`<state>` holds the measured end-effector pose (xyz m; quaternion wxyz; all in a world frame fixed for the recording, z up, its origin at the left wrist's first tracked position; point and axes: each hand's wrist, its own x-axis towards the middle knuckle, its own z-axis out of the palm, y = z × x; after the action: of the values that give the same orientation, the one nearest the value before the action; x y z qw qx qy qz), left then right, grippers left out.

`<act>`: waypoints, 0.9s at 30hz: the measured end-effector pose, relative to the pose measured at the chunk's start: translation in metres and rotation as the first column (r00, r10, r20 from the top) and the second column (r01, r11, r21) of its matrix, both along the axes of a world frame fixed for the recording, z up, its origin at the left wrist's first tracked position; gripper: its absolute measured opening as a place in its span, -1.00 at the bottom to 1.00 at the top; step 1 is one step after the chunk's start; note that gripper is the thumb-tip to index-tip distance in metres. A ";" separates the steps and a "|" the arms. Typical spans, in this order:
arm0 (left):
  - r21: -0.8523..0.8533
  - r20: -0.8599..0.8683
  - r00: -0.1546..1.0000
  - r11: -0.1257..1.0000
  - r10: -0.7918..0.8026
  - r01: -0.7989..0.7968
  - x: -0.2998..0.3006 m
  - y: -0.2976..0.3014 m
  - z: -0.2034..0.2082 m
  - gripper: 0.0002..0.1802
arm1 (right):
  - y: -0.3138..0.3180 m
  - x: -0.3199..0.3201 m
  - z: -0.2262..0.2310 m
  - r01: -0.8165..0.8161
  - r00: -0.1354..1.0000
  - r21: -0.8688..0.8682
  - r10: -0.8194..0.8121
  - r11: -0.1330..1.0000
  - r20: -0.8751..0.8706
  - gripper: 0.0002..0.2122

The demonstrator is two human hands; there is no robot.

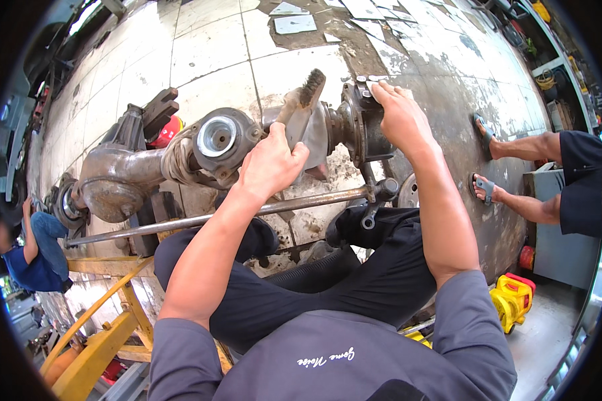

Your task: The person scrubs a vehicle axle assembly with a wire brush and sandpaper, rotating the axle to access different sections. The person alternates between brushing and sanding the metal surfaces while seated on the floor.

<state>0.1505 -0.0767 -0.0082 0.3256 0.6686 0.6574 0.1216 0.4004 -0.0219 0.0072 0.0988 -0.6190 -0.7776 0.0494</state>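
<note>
A large greasy vehicle axle (120, 190) lies across the floor in front of me, with a round hub opening (216, 136) facing up near its middle. My left hand (272, 164) is closed round a brush (302, 100), whose dark bristles point up and away from me. Grey sheet-like material (316, 130) hangs beside the brush; I cannot tell what it is. At the axle's right end, the outstretched fingers of my right hand (403, 119) rest on top of the wheel hub flange (359, 123). A long steel tie rod (274, 208) runs across in front of my knees.
A yellow metal frame (100, 347) stands at the lower left. Someone in blue (33, 257) sits at the far left; a person in sandals (491, 190) is at the right. A yellow machine (512, 301) stands by a grey cabinet (556, 230). Broken tiles (294, 25) lie beyond.
</note>
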 end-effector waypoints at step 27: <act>-0.031 -0.059 0.996 0.998 -0.063 0.062 -0.011 -0.004 0.005 -0.19 | -0.013 0.004 -0.004 -0.117 0.987 0.059 0.123 0.991 -0.105 -0.50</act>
<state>0.1399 -0.0803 -0.0033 0.3191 0.6874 0.6472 0.0819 0.4046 -0.0353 0.0036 0.1540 -0.5647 -0.8079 0.0682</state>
